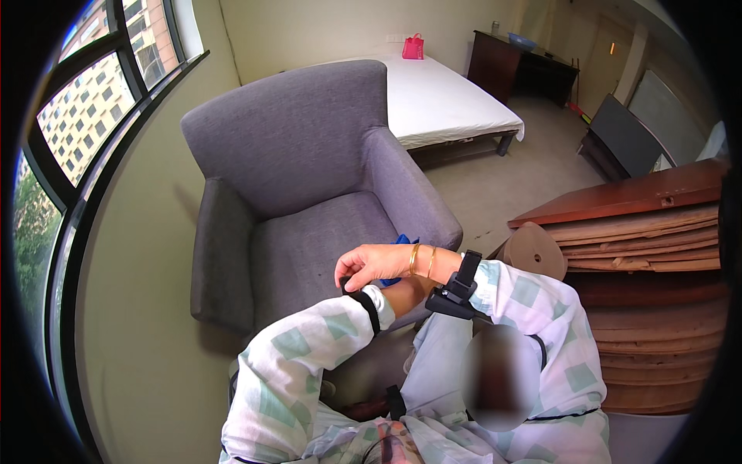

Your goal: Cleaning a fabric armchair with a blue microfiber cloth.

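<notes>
My right hand [371, 264], with two gold bangles at its wrist, reaches across over my left forearm. Its thumb and fingers pinch the edge of a black strap [366, 307] around the left sleeve cuff. My left hand [420, 285] lies mostly hidden beneath the right wrist, its fingers out of sight. Bits of blue material [404, 239] show above and below the right wrist; whether the left hand holds it, I cannot tell. A black device on a strap [452, 300] sits on my right forearm. Beyond both arms stands a grey fabric armchair [307, 249].
Stacked wooden boards [643, 238] and a brown roll [534, 252] stand at the right. Behind the armchair is a bed with a white cover [446, 98], bearing a pink bag [413, 47]. A dark desk [493, 66] stands farther back; a window [87, 116] runs along the left wall.
</notes>
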Motion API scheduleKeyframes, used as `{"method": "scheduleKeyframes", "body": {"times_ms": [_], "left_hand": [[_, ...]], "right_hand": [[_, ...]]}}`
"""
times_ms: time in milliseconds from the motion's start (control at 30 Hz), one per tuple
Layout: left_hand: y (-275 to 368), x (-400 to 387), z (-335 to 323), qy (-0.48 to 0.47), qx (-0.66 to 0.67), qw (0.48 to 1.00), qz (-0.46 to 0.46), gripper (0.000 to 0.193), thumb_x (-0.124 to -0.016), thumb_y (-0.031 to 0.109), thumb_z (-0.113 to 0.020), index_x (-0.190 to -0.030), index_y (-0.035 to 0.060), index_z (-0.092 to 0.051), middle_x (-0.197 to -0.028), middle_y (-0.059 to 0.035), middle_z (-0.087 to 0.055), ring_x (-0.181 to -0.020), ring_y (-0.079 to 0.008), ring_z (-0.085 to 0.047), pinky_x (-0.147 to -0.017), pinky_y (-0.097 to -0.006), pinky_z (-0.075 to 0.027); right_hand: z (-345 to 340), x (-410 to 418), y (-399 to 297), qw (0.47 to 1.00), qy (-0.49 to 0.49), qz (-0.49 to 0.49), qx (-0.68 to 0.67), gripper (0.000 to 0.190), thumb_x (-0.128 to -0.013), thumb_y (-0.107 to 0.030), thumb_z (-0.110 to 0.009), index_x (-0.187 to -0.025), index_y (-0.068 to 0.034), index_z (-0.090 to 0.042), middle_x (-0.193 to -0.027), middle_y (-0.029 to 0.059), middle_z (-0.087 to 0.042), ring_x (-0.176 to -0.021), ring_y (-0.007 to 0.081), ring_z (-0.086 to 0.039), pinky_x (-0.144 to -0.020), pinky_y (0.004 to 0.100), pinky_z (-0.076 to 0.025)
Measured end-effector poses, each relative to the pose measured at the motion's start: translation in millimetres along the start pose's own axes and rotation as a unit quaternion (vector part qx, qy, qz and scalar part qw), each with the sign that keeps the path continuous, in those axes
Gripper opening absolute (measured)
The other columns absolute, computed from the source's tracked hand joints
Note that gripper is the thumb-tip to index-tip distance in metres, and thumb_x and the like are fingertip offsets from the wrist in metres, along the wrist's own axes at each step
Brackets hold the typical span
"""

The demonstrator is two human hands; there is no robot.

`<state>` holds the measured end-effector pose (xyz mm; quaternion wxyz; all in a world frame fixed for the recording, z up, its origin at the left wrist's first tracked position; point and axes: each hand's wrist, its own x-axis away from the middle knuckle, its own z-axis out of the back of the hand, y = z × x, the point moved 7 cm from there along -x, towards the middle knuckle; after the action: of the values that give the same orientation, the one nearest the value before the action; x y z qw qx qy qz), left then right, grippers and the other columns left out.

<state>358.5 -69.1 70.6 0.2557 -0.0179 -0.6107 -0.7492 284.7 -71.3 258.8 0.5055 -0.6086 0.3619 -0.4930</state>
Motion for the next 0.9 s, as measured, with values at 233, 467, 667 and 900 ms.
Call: {"method": "scheduleKeyframes", "body": {"times_ms": [233, 467, 667, 900], "left_hand": [[-9.8, -30.9, 0.5, 0.017, -0.096, 0.978, -0.185, 0.03, -0.08, 0.006, -0.049, -0.11, 0.0048, -0.05, -0.103, -0.0101, -0.06, -0.087, -0.0217, -0.059, -0.08, -0.0317, -0.047], [0.8, -37.8, -7.1, 0.021, -0.184, 0.91, -0.37, 0.033, -0.077, 0.005, -0.052, -0.11, 0.006, -0.052, -0.102, -0.011, -0.061, -0.088, -0.0267, -0.06, -0.081, -0.0357, -0.046], [34.0, -24.5, 0.9, -0.024, -0.294, 0.867, -0.402, 0.037, -0.073, 0.006, -0.053, -0.109, 0.0061, -0.053, -0.098, -0.0147, -0.061, -0.089, -0.0315, -0.06, -0.081, -0.0395, -0.046], [169.6, 5.2, 68.9, 0.183, 0.045, 0.949, -0.252, 0.046, -0.076, 0.01, -0.051, -0.12, 0.0019, -0.042, -0.106, -0.0243, -0.055, -0.1, -0.0355, -0.054, -0.085, -0.0385, -0.042]], "right_hand": [[-12.3, 20.8, -29.3, 0.998, 0.014, 0.037, 0.049, 0.023, -0.083, -0.021, -0.057, -0.094, -0.003, -0.065, -0.092, 0.0039, -0.064, -0.087, 0.0103, -0.056, -0.08, 0.0253, -0.043], [-20.2, 37.2, -45.4, 0.945, 0.125, 0.076, 0.294, 0.039, -0.088, -0.037, -0.044, -0.11, -0.008, -0.059, -0.107, 0.013, -0.06, -0.103, 0.031, -0.054, -0.089, 0.0346, -0.04], [68.8, 73.7, -32.4, 0.878, 0.359, 0.151, 0.277, 0.042, -0.089, -0.033, -0.048, -0.116, -0.002, -0.051, -0.108, 0.014, -0.058, -0.103, 0.0239, -0.054, -0.089, 0.0319, -0.04], [153.2, 150.1, 19.2, 0.746, 0.612, 0.074, 0.25, 0.035, -0.09, -0.028, -0.048, -0.114, -0.003, -0.052, -0.109, 0.0104, -0.058, -0.1, 0.0172, -0.055, -0.087, 0.0277, -0.041]]}}
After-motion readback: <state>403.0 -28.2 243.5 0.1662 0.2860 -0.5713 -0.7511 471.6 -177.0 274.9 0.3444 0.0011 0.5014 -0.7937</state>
